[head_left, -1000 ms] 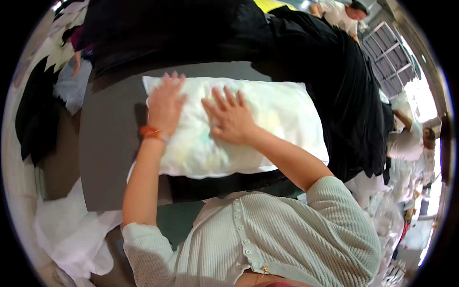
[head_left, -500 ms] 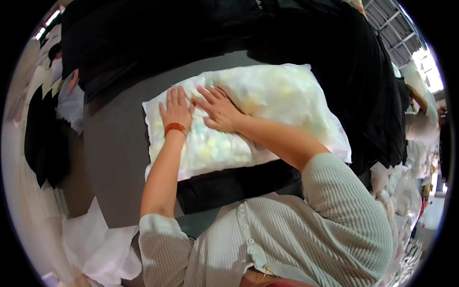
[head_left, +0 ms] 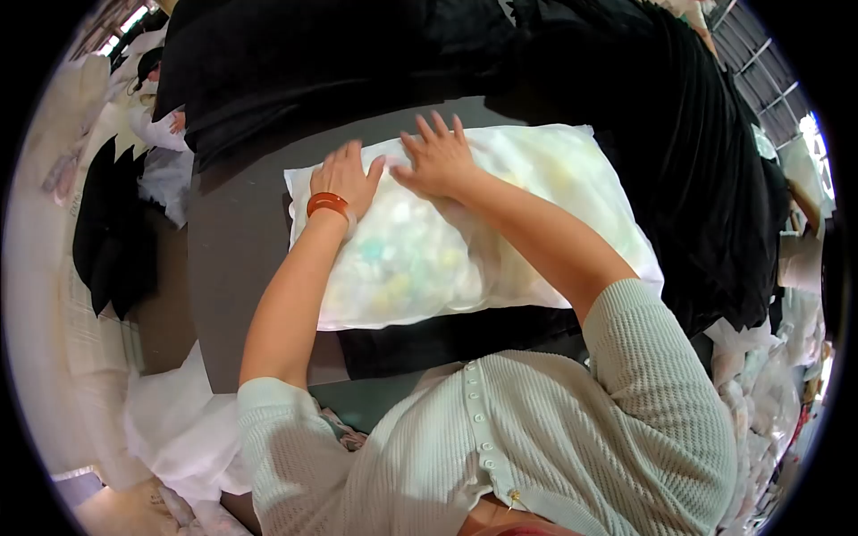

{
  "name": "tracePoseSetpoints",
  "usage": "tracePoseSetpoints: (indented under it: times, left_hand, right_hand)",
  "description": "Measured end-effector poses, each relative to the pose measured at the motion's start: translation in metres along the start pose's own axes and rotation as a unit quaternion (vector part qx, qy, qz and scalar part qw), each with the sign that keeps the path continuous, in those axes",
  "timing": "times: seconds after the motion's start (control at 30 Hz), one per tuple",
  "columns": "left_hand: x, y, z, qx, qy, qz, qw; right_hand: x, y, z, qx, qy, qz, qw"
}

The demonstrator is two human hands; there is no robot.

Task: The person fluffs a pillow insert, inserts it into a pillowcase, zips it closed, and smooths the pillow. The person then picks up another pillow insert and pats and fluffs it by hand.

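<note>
A white pillow-like bag lies flat on the grey table, with pale yellow and green patches showing through its cloth. My left hand, with an orange bracelet at the wrist, rests open on the bag's upper left part. Just to its right my right hand lies on the bag near the far edge, fingers spread. Neither hand grips anything. Black cloth shows beneath the bag's near edge.
A large heap of black fabric covers the table's far side and runs down the right. White cloth hangs at the lower left. Parts of other people show at the left and right edges. Clear plastic bags are at the right.
Both hands have shifted over the bag; in the last half second the right hand moved toward its far edge and away from the left. The bag's surface has changed shape, and the camera view has shifted.
</note>
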State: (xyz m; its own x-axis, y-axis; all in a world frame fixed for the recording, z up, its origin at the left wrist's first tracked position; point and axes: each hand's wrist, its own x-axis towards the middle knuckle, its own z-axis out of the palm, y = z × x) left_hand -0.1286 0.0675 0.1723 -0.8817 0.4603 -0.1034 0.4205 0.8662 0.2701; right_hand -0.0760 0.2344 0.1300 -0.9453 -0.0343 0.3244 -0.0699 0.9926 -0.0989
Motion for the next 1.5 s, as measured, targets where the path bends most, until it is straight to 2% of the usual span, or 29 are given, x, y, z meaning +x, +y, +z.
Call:
tracePoseSetpoints:
  times: [0.03, 0.07, 0.1, 0.17, 0.27, 0.3, 0.4, 0.43, 0.57, 0.63, 0.67, 0.7, 0.73, 0.77, 0.8, 0.83, 0.87, 0.9, 0.93, 0.97, 1.03, 1.17, 1.3, 1.4, 1.5]
  left_hand:
    - [-0.002, 0.0, 0.021, 0.001, -0.005, 0.002, 1.0]
    - [-0.009, 0.002, 0.051, 0.078, 0.033, 0.086, 0.993]
    - [-0.022, 0.008, 0.073, 0.149, 0.069, 0.17, 0.972]
    - [-0.073, 0.026, 0.075, 0.11, 0.055, 0.183, 0.975]
    - [-0.104, 0.03, 0.099, 0.087, 0.072, 0.183, 0.977]
    - [-0.091, 0.031, 0.105, 0.085, 0.073, 0.189, 0.976]
    - [-0.028, 0.03, 0.118, 0.189, 0.081, 0.134, 0.969]
    - [-0.007, 0.02, 0.126, 0.184, 0.108, 0.133, 0.968]
    - [-0.003, 0.007, 0.12, 0.174, 0.134, 0.144, 0.965]
    - [-0.02, 0.006, 0.113, 0.183, 0.127, 0.166, 0.961]
    - [-0.031, 0.006, 0.106, 0.15, 0.148, 0.196, 0.958]
    - [-0.028, 0.005, 0.094, 0.152, 0.142, 0.209, 0.956]
    - [-0.022, 0.003, 0.083, 0.155, 0.096, 0.205, 0.962]
    - [-0.02, 0.011, 0.073, 0.159, 0.049, 0.193, 0.967]
    - [-0.013, 0.031, 0.048, 0.135, 0.025, 0.162, 0.977]
    - [0.0, 0.049, 0.031, 0.113, 0.001, 0.125, 0.986]
    - [0.014, 0.058, 0.041, 0.066, 0.056, 0.186, 0.979]
    - [0.02, 0.063, 0.055, 0.021, 0.11, 0.247, 0.963]
    - [0.009, 0.072, 0.077, 0.091, 0.082, 0.267, 0.956]
    - [0.0, 0.086, 0.096, 0.158, 0.052, 0.288, 0.943]
    - [-0.042, 0.102, 0.093, 0.141, 0.027, 0.282, 0.949]
    - [-0.069, 0.096, 0.117, 0.093, 0.019, 0.308, 0.947]
    - [-0.021, 0.11, 0.144, 0.133, 0.009, 0.273, 0.953]
    - [0.025, 0.106, 0.149, 0.157, 0.063, 0.244, 0.955]
    - [0.012, 0.103, 0.144, 0.132, 0.073, 0.247, 0.957]
  right_hand:
    - [-0.019, 0.0, 0.002, 0.006, -0.053, 0.021, 0.998]
    - [-0.042, 0.0, 0.003, 0.012, -0.108, 0.044, 0.993]
    - [-0.07, 0.003, 0.001, -0.011, -0.089, 0.005, 0.996]
    - [-0.122, -0.004, -0.011, 0.057, -0.038, -0.023, 0.997]
    - [-0.152, -0.008, -0.012, 0.124, -0.045, -0.023, 0.991]
    - [-0.152, -0.004, -0.003, 0.156, -0.024, -0.037, 0.987]
    - [-0.1, 0.021, 0.058, 0.209, 0.045, -0.036, 0.976]
    - [-0.084, 0.025, 0.071, 0.232, 0.077, -0.039, 0.969]
    - [-0.073, 0.016, 0.076, 0.227, 0.128, -0.016, 0.965]
    - [-0.085, 0.009, 0.051, 0.182, 0.065, -0.012, 0.981]
    - [-0.088, 0.01, 0.04, 0.152, 0.11, -0.046, 0.981]
    - [-0.08, 0.017, 0.01, 0.161, -0.004, -0.061, 0.985]
    - [-0.064, 0.032, -0.022, 0.171, -0.12, -0.081, 0.975]
    - [-0.052, 0.048, -0.037, 0.156, -0.152, -0.01, 0.976]
    - [-0.042, 0.076, -0.042, 0.089, -0.034, -0.068, 0.993]
    - [-0.037, 0.107, -0.044, 0.124, -0.057, -0.045, 0.99]
    - [-0.04, 0.135, -0.041, -0.018, -0.035, -0.071, 0.997]
    - [-0.053, 0.141, -0.05, -0.041, -0.199, 0.004, 0.979]
    - [-0.075, 0.142, -0.042, 0.001, -0.234, 0.044, 0.971]
    - [-0.098, 0.144, -0.033, -0.03, -0.196, 0.001, 0.98]
    - [-0.139, 0.136, -0.035, -0.052, -0.108, -0.03, 0.992]
    - [-0.178, 0.13, -0.046, 0.013, -0.094, -0.05, 0.994]
    - [-0.143, 0.16, -0.007, 0.023, -0.063, -0.051, 0.996]
    - [-0.102, 0.172, 0.028, 0.051, -0.025, -0.055, 0.997]
    - [-0.114, 0.161, 0.021, 0.038, -0.018, -0.041, 0.998]
